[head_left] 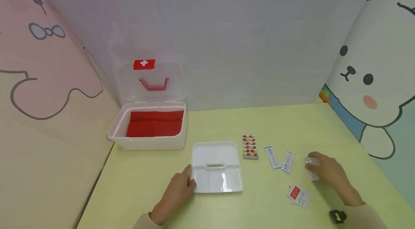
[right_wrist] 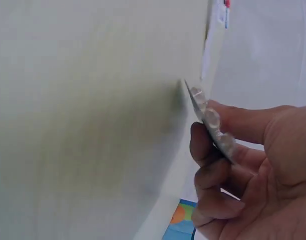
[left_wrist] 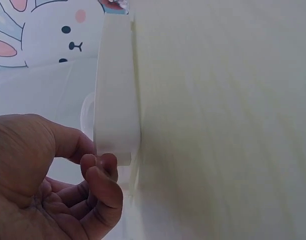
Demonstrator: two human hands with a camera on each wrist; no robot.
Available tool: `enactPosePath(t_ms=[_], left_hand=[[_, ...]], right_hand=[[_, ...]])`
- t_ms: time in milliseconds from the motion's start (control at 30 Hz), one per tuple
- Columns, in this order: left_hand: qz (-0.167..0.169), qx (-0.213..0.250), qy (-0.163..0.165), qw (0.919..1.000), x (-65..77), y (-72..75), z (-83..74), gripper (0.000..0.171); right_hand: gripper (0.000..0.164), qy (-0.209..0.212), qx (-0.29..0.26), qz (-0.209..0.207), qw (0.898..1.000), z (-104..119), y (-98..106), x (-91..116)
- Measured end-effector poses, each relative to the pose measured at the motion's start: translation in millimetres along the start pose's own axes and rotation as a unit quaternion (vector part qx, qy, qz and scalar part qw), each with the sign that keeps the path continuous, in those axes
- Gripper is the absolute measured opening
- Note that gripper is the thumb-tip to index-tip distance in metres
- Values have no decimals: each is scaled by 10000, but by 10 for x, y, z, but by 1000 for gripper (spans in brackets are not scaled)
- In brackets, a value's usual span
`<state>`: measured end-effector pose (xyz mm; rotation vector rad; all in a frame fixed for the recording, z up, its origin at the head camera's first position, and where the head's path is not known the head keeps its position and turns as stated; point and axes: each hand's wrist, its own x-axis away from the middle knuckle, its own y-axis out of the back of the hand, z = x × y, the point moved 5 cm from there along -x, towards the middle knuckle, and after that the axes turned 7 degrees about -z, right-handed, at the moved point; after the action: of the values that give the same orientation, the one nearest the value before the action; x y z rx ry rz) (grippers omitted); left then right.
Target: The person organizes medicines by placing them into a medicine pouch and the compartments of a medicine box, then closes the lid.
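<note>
My left hand (head_left: 179, 188) is at the left edge of a white divided tray (head_left: 214, 188). In the left wrist view the thumb and curled fingers (left_wrist: 104, 187) pinch the tray's near corner, the tray lying flat. On the right, my right hand (head_left: 329, 171) holds a clear blister pack (head_left: 313, 175) above the table. The right wrist view has the blister pack (right_wrist: 212, 120) tilted between thumb and fingers, domes toward the thumb. Near that hand lie two narrow white packets (head_left: 288, 162) (head_left: 272, 157) and overlapping small red-and-white sachets (head_left: 299, 195).
A blister of red-and-yellow capsules (head_left: 249, 147) lies right of the tray. At the back left stands an open white first-aid box (head_left: 152, 144) with a red cloth (head_left: 155, 124) inside. A small black item (head_left: 338, 216) is by the right sleeve. White panels stand behind the table (head_left: 129, 193).
</note>
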<state>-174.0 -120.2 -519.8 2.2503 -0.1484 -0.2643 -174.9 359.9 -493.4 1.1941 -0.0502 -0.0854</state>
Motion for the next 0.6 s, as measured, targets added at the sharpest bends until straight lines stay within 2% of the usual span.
enactPosePath(t_ms=[167,333,600], left_hand=[[-4,-16,15,10000,-7,13,-7,51],[-9,-17,44,10000,-15,24,-13,50],[49,-3,77,10000,-15,3,-1,50]], right_hand=[[40,233,-237,-562,9979,154,172,-15],[36,610,-612,-1026,9910,566,321,-52],[34,1113,-1282,-1025,9801,1295,239,-94]])
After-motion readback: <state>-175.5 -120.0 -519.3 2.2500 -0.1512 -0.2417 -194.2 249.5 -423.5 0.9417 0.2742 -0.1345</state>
